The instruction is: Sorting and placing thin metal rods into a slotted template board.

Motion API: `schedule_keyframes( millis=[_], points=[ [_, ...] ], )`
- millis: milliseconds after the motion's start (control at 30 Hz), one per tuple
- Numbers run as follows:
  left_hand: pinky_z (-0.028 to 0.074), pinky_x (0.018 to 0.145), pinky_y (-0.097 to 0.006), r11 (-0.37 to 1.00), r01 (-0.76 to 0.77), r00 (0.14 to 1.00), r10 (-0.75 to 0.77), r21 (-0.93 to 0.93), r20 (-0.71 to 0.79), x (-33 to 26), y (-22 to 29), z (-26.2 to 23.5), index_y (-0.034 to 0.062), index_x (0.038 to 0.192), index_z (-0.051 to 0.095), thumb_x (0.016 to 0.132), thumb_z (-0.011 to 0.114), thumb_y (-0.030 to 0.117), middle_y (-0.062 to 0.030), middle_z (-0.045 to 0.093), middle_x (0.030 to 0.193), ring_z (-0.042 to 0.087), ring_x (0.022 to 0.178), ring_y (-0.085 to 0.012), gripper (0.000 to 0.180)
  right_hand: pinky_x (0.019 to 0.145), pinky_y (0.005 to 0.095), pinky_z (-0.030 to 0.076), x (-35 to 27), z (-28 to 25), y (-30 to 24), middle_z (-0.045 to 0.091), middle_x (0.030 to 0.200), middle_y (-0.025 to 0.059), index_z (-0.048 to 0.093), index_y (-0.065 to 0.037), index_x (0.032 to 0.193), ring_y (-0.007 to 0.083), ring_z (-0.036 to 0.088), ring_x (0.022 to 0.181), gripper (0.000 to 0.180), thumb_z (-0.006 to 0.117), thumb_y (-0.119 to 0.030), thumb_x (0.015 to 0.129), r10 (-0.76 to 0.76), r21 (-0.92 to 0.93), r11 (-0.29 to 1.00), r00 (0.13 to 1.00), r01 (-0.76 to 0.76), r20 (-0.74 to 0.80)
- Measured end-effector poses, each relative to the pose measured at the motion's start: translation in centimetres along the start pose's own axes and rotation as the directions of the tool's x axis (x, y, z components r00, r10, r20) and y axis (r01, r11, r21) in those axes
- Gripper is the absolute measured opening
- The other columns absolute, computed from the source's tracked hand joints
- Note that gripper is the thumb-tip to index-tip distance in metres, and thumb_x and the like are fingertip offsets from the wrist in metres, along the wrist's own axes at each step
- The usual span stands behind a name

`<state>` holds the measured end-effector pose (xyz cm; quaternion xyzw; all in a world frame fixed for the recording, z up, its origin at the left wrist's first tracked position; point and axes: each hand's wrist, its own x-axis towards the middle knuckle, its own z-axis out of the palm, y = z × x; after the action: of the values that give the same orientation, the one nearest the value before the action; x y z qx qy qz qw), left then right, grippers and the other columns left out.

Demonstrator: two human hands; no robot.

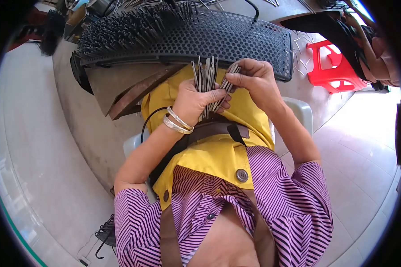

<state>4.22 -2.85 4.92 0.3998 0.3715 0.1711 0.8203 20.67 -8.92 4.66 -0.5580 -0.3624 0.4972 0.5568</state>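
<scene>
My left hand (192, 100) is closed round a bundle of thin metal rods (204, 74), which stick out above and below the fist. Beside it, my right hand (256, 80) pinches a smaller bunch of rods (231, 74) between thumb and fingers. The lower ends of that bunch slant toward my left fingers. Both hands are over the yellow apron (249, 107) on my lap. Just beyond them lies a black perforated tray (249, 40), with many dark rods (124, 33) standing upright in its left part.
A brown wooden piece (140, 91) juts out below the tray. Loose rods (300, 60) lie scattered to the right, near a red plastic stool (327, 66). Another person's arm (365, 49) shows at the far right. Black hooks (106, 233) lie at lower left.
</scene>
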Motion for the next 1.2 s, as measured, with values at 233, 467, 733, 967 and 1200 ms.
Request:
schedule_keyframes(
  millis=[233,467,733,967,1200],
  points=[
    [0.053,0.065,-0.032,0.968,-0.138,0.973,0.093,-0.212,-0.209,0.2,0.8,-1.6,-0.0033,0.090,0.058,0.083,0.059,0.013,-0.0149,0.063,0.085,0.064,0.076,-0.0242,0.017,0.063,0.0214,0.046,0.8,1.1,-1.0,0.063,0.082,0.0099,0.061,0.001,0.084,0.0145,0.058,0.071,0.010,0.059,0.003,0.076,-0.604,-0.336,0.774,0.786,0.537,-0.134],
    [0.049,0.074,-0.027,0.825,-0.073,0.997,0.076,-0.560,-0.018,0.2,0.0,-3.2,-0.0001,0.099,0.058,0.085,0.055,0.009,-0.0059,0.063,0.091,0.060,0.080,-0.0151,0.017,0.084,0.0432,0.044,-0.1,4.2,1.4,0.057,0.102,0.0193,0.057,0.003,0.091,0.0346,0.053,0.098,0.030,0.063,-0.005,0.063,-0.695,-0.578,0.103,0.475,0.809,0.540],
    [0.051,0.054,-0.031,0.866,-0.081,0.997,0.061,-0.494,-0.057,-0.8,-0.6,-4.2,-0.0011,0.094,0.060,0.082,0.058,0.009,-0.0105,0.063,0.080,0.062,0.063,-0.0199,0.015,0.084,0.0387,0.047,-1.1,4.5,0.6,0.059,0.103,0.0218,0.056,0.007,0.095,0.0299,0.058,0.099,0.018,0.047,0.008,0.078,-0.254,0.222,0.949,0.959,0.222,0.126],
    [0.050,0.052,-0.027,0.942,-0.148,0.988,0.129,-0.302,-0.082,-1.5,0.2,-2.8,-0.0017,0.089,0.061,0.081,0.059,0.005,-0.0100,0.064,0.074,0.060,0.058,-0.0177,0.011,0.062,0.0261,0.051,0.5,5.0,-0.3,0.064,0.082,0.0128,0.055,0.009,0.099,0.0160,0.062,0.069,0.022,0.058,-0.005,0.083,-0.023,0.124,0.992,0.998,0.030,-0.058],
    [0.049,0.052,-0.025,0.987,-0.146,0.989,0.144,-0.073,-0.030,-1.7,0.9,-1.7,-0.0021,0.096,0.059,0.080,0.058,0.003,-0.0120,0.064,0.077,0.061,0.060,-0.0181,0.017,0.050,0.0247,0.047,1.0,4.2,-1.5,0.061,0.072,0.0085,0.059,0.006,0.086,0.0121,0.055,0.055,0.012,0.062,-0.003,0.078,0.133,0.354,0.919,0.983,-0.171,0.127]
  ],
)
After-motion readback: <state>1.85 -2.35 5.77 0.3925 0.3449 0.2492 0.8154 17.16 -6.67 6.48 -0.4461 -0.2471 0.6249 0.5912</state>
